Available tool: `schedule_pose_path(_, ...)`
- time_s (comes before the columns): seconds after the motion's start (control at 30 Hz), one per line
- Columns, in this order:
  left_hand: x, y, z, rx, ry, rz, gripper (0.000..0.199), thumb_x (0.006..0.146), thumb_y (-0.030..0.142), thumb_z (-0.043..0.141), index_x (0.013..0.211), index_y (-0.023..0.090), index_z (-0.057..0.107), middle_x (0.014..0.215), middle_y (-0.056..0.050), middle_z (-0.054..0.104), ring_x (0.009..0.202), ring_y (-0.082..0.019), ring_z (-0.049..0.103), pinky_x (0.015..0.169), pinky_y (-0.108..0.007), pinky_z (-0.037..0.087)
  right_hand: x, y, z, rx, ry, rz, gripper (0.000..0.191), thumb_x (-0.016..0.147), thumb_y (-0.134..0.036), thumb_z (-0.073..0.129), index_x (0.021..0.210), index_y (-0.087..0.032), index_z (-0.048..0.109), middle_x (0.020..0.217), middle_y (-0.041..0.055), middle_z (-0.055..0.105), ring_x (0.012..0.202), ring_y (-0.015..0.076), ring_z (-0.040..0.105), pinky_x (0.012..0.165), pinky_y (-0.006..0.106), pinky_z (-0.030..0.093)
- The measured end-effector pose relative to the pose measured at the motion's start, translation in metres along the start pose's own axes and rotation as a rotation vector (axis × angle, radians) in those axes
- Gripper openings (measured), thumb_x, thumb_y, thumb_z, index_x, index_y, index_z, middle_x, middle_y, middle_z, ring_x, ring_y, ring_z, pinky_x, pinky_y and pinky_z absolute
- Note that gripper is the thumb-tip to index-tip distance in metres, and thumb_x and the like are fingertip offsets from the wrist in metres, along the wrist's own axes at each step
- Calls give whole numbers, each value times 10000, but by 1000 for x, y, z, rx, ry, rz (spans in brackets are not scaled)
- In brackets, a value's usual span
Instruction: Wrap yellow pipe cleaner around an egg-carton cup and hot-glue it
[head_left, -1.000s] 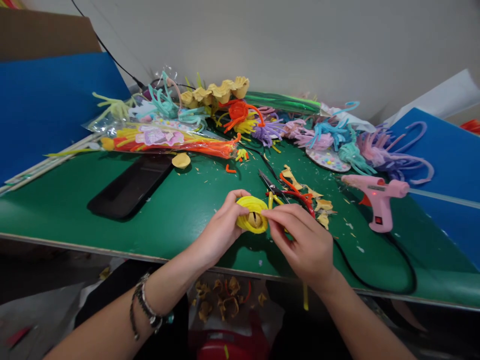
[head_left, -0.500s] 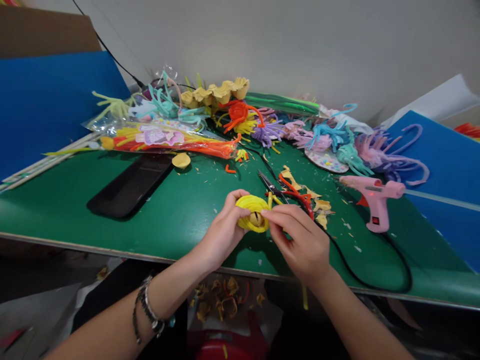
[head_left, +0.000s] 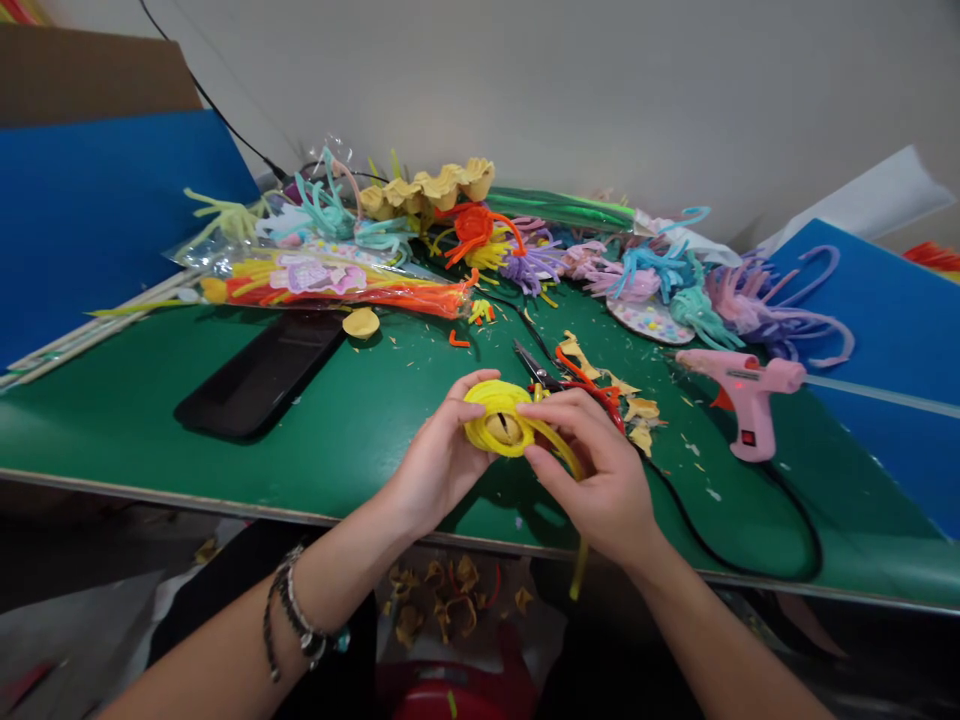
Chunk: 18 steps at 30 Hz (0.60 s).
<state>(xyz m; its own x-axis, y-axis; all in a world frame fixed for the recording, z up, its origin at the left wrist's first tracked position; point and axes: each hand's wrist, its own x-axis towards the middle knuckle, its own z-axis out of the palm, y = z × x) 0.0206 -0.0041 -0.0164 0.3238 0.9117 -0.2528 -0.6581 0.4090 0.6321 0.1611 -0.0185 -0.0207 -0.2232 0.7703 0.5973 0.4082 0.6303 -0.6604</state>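
Note:
Above the table's front edge, my left hand [head_left: 442, 455] grips the left side of a small round cup [head_left: 504, 430] of tan egg-carton card, with yellow pipe cleaner coiled around its rim. A dark slit shows in the card. My right hand [head_left: 592, 465] pinches the coil's right side, and a loose yellow pipe cleaner [head_left: 564, 452] passes through its fingers and hangs below them. Just behind the right hand lie scissors [head_left: 536, 368] with red handles, partly covered by it.
A pink glue gun [head_left: 742, 390] with a black cord stands at the right. A black phone [head_left: 262, 375] lies at the left. Bagged pipe cleaners [head_left: 345, 285], an egg carton [head_left: 435, 190] and colourful pipe-cleaner pieces line the back. Card scraps [head_left: 641, 410] lie near the scissors.
The cup has shifted slightly left and up and is turned a little. My right hand has moved with it, and the loose pipe cleaner now shows between its fingers.

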Motion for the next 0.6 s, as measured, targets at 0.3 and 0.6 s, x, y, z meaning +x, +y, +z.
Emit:
schedule_pose_path(0.3,-5,-1,-1,30,-111,1,503,541,94,591,1008,228,458,827,31,614,755,-103,572,687,-200,462,1,2,-6,-29,0,6,179,807,-166,562,970,-228,601,857,15,587,822,137,567,705,258,490)
schedule_pose_path(0.6,-6,-3,-6,208,-235,42,534,648,101,664,1078,282,404,928,28,566,774,-107,570,699,-241,526,0,2,-6,-56,16,-11,182,819,-180,550,988,-232,594,832,17,599,776,143,579,664,270,494)
